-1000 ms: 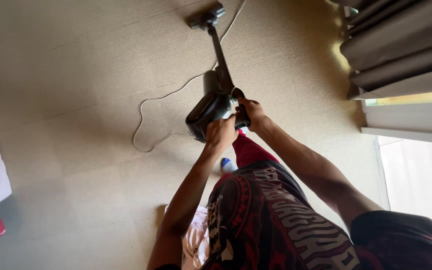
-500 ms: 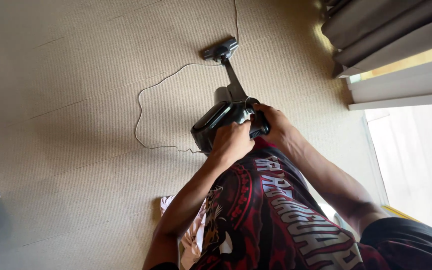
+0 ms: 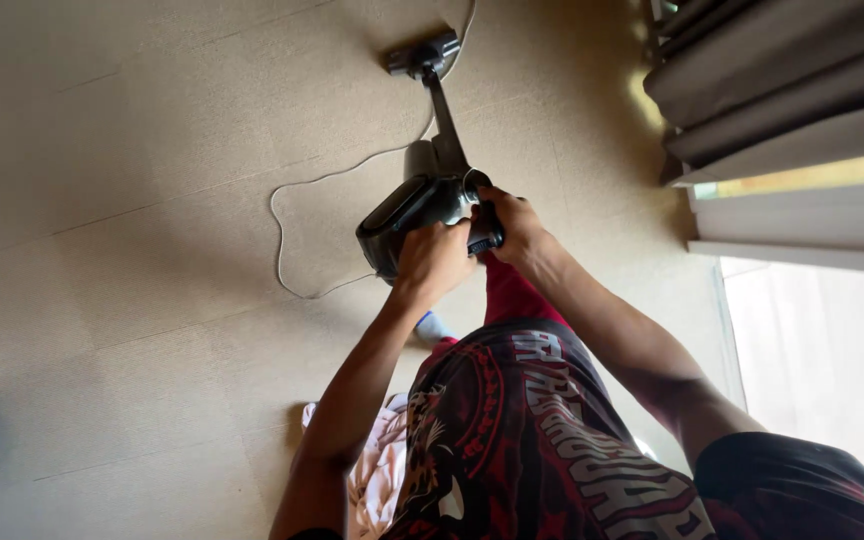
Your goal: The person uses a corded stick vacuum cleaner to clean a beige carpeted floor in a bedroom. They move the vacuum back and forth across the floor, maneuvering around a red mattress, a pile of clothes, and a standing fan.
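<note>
From the head view, the left hand [image 3: 434,262] and right hand [image 3: 514,222] are both clamped on the vacuum [image 3: 422,205], whose head [image 3: 422,55] has slid farther out toward twelve o'clock, cord [image 3: 297,215] trailing at nine.

home room | beige carpet floor [image 3: 132,250] | grey curtains [image 3: 782,90] by bright window [image 3: 822,350] | corded vacuum [image 3: 422,205] | clothes [image 3: 377,470] on floor

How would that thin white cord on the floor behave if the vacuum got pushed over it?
The thin white cord is probably floppy: it lies in loose curves on the beige floor. It looks light, so the dark stick vacuum's floor head might drag or bunch it. Being slack, it seems unlikely to resist.
</note>
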